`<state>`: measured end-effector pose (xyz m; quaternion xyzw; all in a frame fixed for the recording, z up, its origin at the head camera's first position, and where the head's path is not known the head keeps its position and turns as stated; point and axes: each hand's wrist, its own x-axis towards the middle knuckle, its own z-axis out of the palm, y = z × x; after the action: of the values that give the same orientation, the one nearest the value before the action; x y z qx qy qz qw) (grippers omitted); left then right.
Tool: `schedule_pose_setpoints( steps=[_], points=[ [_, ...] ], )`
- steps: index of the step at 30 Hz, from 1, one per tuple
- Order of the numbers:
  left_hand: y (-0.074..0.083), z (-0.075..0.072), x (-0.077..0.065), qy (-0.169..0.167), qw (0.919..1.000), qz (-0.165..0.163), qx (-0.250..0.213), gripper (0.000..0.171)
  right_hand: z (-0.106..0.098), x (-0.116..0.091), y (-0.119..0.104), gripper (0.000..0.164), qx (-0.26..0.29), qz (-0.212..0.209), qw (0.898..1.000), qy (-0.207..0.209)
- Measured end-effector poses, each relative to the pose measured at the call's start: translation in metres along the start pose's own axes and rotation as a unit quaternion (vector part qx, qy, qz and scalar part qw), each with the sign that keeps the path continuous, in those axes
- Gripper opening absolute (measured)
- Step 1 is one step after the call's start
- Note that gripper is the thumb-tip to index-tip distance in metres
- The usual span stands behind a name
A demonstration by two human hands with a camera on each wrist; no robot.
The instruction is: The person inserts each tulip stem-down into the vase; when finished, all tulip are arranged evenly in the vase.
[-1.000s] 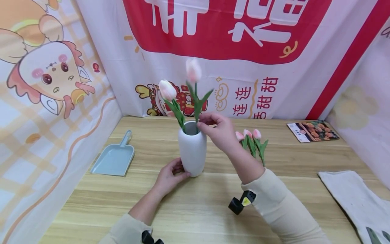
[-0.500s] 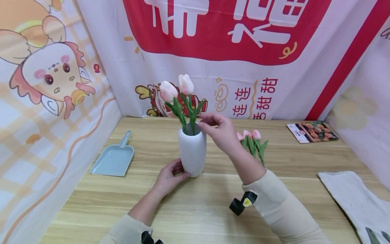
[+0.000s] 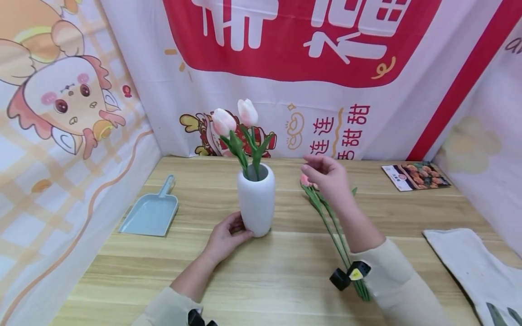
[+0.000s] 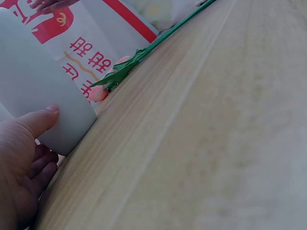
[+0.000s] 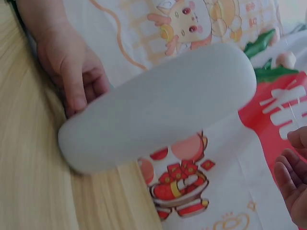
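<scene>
A white vase [image 3: 256, 203] stands upright on the table with two pale pink tulips [image 3: 224, 122] in its mouth, leaning left. My left hand [image 3: 226, 237] holds the vase low at its base; in the left wrist view the thumb lies along the vase [image 4: 43, 81] and the fingers go round behind. Apart from the vase, on its right, my right hand [image 3: 329, 179] is in the air with loosely bent fingers and nothing in them. Below it several pink tulips [image 3: 313, 197] lie on the table, their heads partly hidden by that hand.
At the left of the wooden table [image 3: 195, 267] lies a light blue dustpan [image 3: 151, 213]. A printed card [image 3: 416, 175] is at the back right, and a pale cloth [image 3: 473, 262] lies at the right edge. Printed fabric [image 3: 285, 97] hangs behind the table.
The second tulip went down into the vase and leaned left. My right hand then let go of it and moved right, over the lying tulips. The left hand stayed at the vase.
</scene>
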<state>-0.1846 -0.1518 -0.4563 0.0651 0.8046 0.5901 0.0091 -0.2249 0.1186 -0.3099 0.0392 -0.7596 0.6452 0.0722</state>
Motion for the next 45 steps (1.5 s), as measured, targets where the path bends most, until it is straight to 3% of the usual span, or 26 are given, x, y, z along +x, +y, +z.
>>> schedule_pose_setpoints(
  steps=[5, 9, 16, 21, 31, 45],
  points=[
    [0.0, 0.0, 0.0, 0.002, 1.0, -0.008, -0.001, 0.059, -0.027, -0.002, 0.025, 0.027, 0.004, -0.002, 0.999, 0.034],
    [0.001, 0.0, 0.0, 0.003, 0.9999, -0.014, -0.002, 0.059, -0.048, -0.008, 0.041, 0.02, -0.015, 0.033, 0.998, 0.048],
    [-0.002, 0.0, 0.0, 0.001, 0.9999, -0.013, -0.001, 0.06, -0.077, -0.02, 0.071, 0.042, -0.079, 0.077, 0.993, 0.049],
    [-0.002, 0.0, 0.001, 0.0, 0.9999, -0.011, -0.001, 0.059, -0.091, -0.025, 0.092, 0.05, -0.109, 0.12, 0.986, 0.04],
    [0.0, 0.0, 0.001, 0.0, 0.9998, -0.019, -0.006, 0.06, -0.108, -0.04, 0.131, 0.048, -0.126, 0.153, 0.98, 0.021],
    [0.002, -0.001, -0.001, -0.006, 0.9996, -0.027, -0.006, 0.059, -0.11, -0.047, 0.139, 0.051, -0.212, 0.188, 0.959, -0.028]
  ],
)
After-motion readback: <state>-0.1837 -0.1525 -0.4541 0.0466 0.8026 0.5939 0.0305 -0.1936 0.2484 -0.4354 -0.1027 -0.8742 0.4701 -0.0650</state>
